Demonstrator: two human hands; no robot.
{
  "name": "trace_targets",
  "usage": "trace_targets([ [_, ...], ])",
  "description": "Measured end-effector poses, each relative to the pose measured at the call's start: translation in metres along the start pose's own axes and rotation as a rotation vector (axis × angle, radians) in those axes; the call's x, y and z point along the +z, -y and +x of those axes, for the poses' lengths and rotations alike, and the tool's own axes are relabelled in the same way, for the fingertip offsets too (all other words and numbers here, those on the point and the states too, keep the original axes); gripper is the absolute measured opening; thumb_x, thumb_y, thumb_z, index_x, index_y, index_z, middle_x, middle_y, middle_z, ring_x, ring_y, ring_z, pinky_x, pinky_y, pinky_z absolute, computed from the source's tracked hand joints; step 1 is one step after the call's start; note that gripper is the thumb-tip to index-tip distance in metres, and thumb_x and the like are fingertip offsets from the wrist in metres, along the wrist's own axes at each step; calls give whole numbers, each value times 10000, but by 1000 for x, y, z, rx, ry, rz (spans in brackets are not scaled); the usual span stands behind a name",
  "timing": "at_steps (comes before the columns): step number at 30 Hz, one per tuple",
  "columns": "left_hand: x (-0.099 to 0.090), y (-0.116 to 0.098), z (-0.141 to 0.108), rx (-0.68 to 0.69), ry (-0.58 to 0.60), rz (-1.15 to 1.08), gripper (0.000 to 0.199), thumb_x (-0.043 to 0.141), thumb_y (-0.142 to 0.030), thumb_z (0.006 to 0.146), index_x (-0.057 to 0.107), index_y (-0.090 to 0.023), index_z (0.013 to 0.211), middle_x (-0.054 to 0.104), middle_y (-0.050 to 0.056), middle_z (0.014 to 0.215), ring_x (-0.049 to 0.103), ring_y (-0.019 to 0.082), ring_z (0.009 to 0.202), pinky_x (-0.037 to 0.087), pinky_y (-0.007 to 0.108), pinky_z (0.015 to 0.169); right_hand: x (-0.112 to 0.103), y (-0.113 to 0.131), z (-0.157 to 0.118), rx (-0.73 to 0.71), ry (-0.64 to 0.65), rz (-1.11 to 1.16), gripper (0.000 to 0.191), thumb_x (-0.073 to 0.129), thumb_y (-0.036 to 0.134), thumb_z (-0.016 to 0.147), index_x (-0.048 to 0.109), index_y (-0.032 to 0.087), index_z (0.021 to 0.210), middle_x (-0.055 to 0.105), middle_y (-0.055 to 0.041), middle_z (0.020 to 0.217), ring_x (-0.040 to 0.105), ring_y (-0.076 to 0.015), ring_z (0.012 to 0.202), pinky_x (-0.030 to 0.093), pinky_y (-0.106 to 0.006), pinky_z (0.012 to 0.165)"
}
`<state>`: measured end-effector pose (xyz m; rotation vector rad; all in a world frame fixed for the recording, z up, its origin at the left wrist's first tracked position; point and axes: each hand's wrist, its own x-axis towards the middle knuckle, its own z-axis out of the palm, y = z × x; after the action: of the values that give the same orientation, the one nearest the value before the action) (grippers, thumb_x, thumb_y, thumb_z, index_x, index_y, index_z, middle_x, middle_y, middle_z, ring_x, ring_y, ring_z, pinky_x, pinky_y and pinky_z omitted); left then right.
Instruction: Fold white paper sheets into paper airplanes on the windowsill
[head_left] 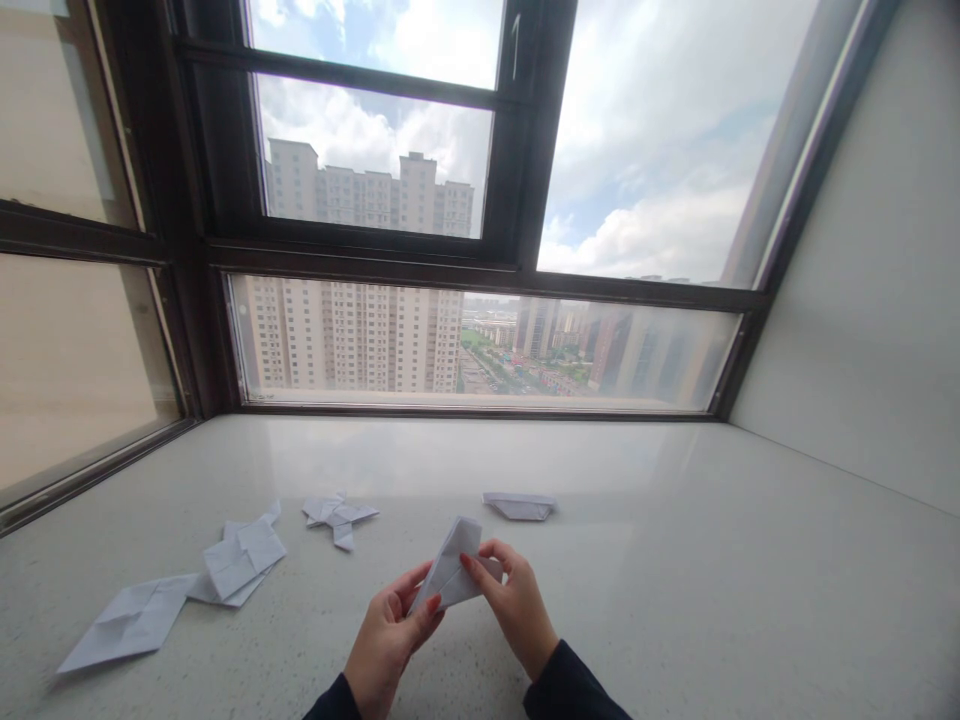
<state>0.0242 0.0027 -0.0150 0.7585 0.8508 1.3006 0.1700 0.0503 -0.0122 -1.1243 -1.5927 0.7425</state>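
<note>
A folded piece of white paper point(457, 568) is held up between my two hands, above the pale sill near the bottom middle. My left hand point(394, 625) grips its lower left edge, with the thumb on the near face. On the right side, my right hand point(516, 597) pinches the paper, its thumb pressed on the face and its fingers behind. The paper has a pointed upper part and visible crease lines. The fingertips behind the paper are partly hidden.
On the speckled white sill point(675, 600) lie a boat-like folded paper point(521, 506), a cross-shaped folded paper point(340, 516), overlapping folded papers point(244, 558) and a flat folded paper point(131, 622) at the left. A dark-framed window point(480, 412) stands behind, with a wall point(862, 330) at right.
</note>
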Motion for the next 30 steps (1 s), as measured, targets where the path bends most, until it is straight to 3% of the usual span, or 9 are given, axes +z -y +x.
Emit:
trace_targets([
  [4,-1,1,1,8,-29,-20,477,742,-288,510,621,-159,952,677,45,867,587,213,876,414,331,858,2,-1,0,15,22,27,337,536,489,679,578,156,658,615,-48,667,559,-195,650,426,-274,594],
  [10,0,-1,0,16,-52,5,527,747,-318,486,620,-149,969,678,59,877,566,233,930,413,343,866,3,-10,5,177,109,355,512,615,507,598,520,162,965,631,-50,743,589,-192,643,444,-277,553],
  [16,-6,6,6,-41,-5,43,587,755,-351,456,610,-138,983,679,76,854,585,245,878,400,385,860,-7,-16,14,207,358,334,359,633,466,589,594,119,673,623,-32,643,555,-164,585,404,-257,554],
  [20,-11,10,10,-40,27,85,527,782,-297,406,649,-136,890,653,125,937,562,268,920,403,375,840,-24,-22,23,148,335,75,321,574,436,641,603,120,688,628,-35,673,551,-164,611,394,-237,542],
  [24,-12,6,7,-38,20,80,415,754,-271,452,666,-153,840,620,141,1011,534,259,969,408,340,830,-49,-37,35,180,117,-451,299,503,413,671,569,141,564,578,-4,551,524,-147,561,346,-211,495],
  [30,-10,0,1,-75,39,115,285,684,-250,529,669,-160,799,650,105,921,561,211,893,420,295,775,-82,-52,44,284,-32,-678,240,475,358,676,554,165,558,581,-27,583,534,-168,614,328,-228,533],
])
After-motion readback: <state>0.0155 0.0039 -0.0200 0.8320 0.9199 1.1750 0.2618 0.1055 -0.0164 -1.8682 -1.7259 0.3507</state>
